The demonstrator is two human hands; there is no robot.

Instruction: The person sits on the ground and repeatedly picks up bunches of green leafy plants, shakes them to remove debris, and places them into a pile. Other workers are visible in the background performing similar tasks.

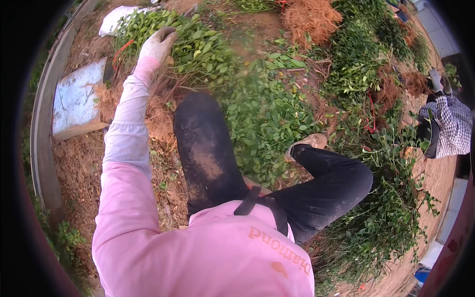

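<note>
My left hand (157, 45), in a pale, dirt-stained glove, is raised over a bundle of leafy green seedlings (200, 46). Its fingers are bent together towards the thumb. Whether a thin stem is between them cannot be made out. Below the wrist, the bundle's bare stems run down to a mass of reddish-brown roots (161, 115) beside my left knee. A red tie (121, 54) shows by the bundle's left side. My right hand is out of view. More leafy plants (267, 115) lie on the ground between my legs.
At left stand a blue-white, wooden-edged block (78, 98) and a concrete curb (48, 111). A white sack (117, 18) lies behind the seedlings. Root bundles (310, 20) and heaped plants (352, 55) fill the back and right. Another person in a checked shirt (454, 126) works at far right.
</note>
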